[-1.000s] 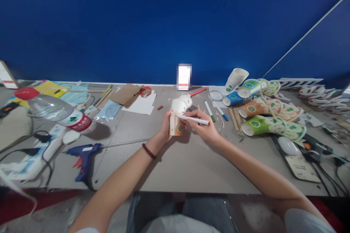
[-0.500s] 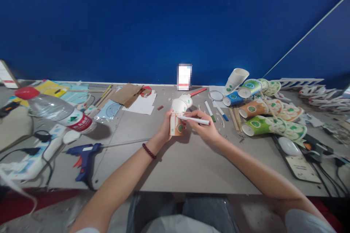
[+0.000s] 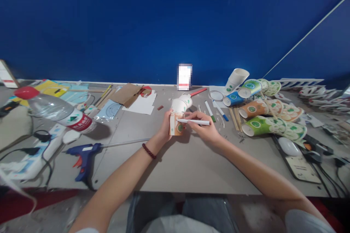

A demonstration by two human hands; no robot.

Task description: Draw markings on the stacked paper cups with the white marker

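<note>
A paper cup piece (image 3: 176,130), partly coloured orange, is held by my left hand (image 3: 164,128), whose fingers wrap round its side. White cup parts with green marks (image 3: 179,105) extend from its far end. My right hand (image 3: 201,125) grips a white marker (image 3: 195,121) with a reddish-brown end. The marker's tip points left and lies at the cup's orange-patterned surface; whether it touches is too small to tell. A dark beaded bracelet (image 3: 149,151) circles my left wrist.
Left are a water bottle (image 3: 58,111), blue glue gun (image 3: 85,156) and power strip (image 3: 41,156). Right are joined coloured cups (image 3: 257,125), stacked white cups (image 3: 236,79), wooden sticks (image 3: 235,118) and markers (image 3: 210,111). A blurred phone (image 3: 184,76) stands at the back.
The marker's tip has moved slightly down and left on the cup, with my right hand shifting a little. My left hand still holds the cup in the same place.
</note>
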